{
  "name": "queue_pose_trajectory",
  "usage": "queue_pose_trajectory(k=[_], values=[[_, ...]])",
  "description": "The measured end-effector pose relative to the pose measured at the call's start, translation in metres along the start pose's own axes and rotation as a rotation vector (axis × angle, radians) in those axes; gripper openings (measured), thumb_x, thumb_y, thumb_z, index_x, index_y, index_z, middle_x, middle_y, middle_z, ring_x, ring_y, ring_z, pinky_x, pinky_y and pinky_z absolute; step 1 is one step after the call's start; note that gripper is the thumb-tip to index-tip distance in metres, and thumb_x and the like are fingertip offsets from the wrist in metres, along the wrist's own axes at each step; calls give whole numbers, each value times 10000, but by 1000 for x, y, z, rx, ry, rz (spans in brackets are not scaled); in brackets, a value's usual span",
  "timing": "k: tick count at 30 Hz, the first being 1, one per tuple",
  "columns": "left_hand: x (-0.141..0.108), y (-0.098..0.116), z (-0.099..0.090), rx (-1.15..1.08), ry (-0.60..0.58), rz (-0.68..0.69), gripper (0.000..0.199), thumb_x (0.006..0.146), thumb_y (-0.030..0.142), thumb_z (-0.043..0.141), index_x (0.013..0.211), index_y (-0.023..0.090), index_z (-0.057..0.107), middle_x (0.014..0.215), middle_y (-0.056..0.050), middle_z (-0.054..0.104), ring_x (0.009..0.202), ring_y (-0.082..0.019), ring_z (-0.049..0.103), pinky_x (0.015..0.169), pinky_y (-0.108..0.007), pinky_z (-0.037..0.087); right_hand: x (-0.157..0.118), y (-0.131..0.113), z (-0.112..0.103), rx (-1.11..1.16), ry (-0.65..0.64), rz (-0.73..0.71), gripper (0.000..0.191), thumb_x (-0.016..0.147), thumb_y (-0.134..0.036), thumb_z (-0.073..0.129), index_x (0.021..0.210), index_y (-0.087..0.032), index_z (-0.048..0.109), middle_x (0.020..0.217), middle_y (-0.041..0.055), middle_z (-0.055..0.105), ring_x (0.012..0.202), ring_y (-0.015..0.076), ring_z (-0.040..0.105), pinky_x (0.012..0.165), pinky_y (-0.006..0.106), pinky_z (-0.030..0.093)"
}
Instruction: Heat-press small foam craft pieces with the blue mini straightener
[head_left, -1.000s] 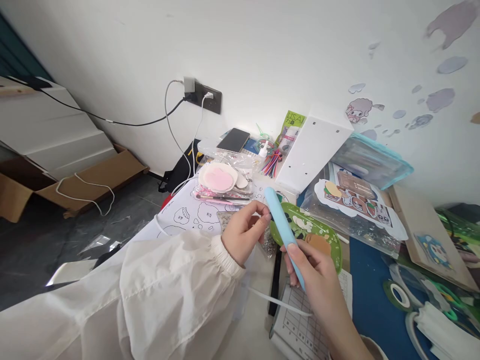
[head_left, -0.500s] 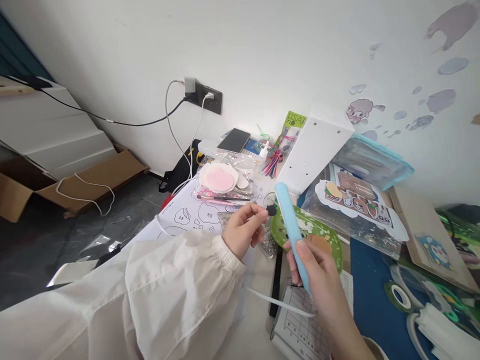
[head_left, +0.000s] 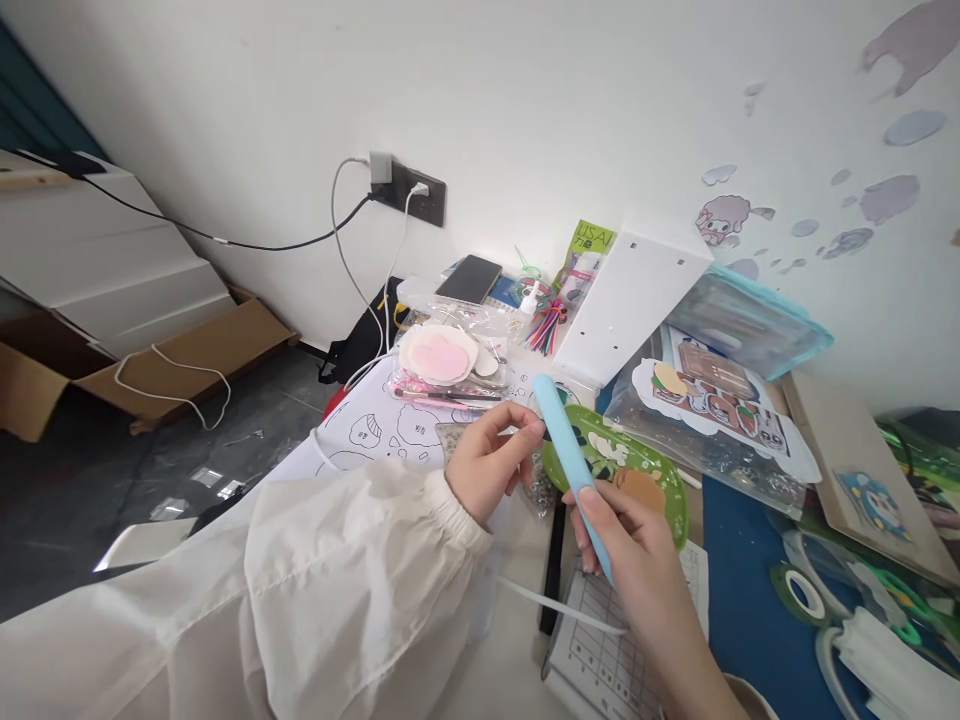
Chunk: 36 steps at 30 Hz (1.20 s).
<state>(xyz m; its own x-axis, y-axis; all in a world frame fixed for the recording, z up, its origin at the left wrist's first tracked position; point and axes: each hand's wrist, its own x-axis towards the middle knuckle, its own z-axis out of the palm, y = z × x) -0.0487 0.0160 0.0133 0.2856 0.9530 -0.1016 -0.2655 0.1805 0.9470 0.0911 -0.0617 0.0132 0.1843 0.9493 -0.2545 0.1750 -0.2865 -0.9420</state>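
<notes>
Light-blue, stick-shaped tool (head_left: pixel 566 435) just right of the frame's centre, slanting from upper left to lower right. The right hand (head_left: pixel 628 528) has its fingers closed round the lower half. At the upper half, the left hand (head_left: pixel 495 455) has its fingers pinched together on a small black piece, visible 0.5 s earlier and now screened by the tool. Behind lies 1 green tray (head_left: pixel 670 474); at lower right, 1 tape roll (head_left: pixel 787 585).
</notes>
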Motion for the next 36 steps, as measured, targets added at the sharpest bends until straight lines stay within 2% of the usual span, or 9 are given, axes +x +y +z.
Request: queue_pose_trajectory(k=[2,6,12,18,24,31,36], values=[[0,0,-1,19,-10,14,222,743,385,605,732,182,517,387,82,421,336,-52,359,337,-148,244,0,-1,1,-9,2,6,425,802,-569,534,624,-183,540,542,-24,460,446,99,427,440,242,330],[0,0,0,7,5,5,223,744,383,607,728,184,509,365,82,422,331,-51,339,336,-146,235,-1,-1,-1,10,33,-12,395,813,-557,535,675,-188,563,558,-29,454,454,97,429,449,241,340],[2,3,-2,-86,57,-60,254,688,381,659,705,174,513,464,78,466,339,-35,374,317,-147,248,1,-2,-9,107,166,-64,331,845,-502,530,782,-192,625,551,-28,472,444,89,413,426,227,332],[5,1,-2,-185,27,-100,268,648,361,691,721,159,530,630,32,601,340,-19,420,294,-146,250,1,-3,-5,120,67,-45,385,814,-552,540,821,-177,627,559,-30,460,426,96,409,415,244,337],[3,1,-2,-206,-5,-102,252,640,318,696,712,158,514,655,22,625,341,-22,437,290,-145,271,1,-1,-2,117,-26,9,413,788,-583,552,820,-176,615,559,-37,460,430,94,414,434,245,332],[2,1,-1,-150,-37,-70,265,648,347,693,716,152,527,653,24,588,356,-31,452,298,-150,280,1,-2,-2,64,-25,30,410,791,-585,548,777,-179,602,547,-39,457,443,92,418,449,239,335],[2,6,-2,-66,-9,-41,232,701,370,634,728,163,531,684,27,579,375,-36,469,307,-153,276,1,-4,-2,32,-23,25,413,801,-583,534,736,-180,600,544,-38,449,442,90,412,448,240,328]])
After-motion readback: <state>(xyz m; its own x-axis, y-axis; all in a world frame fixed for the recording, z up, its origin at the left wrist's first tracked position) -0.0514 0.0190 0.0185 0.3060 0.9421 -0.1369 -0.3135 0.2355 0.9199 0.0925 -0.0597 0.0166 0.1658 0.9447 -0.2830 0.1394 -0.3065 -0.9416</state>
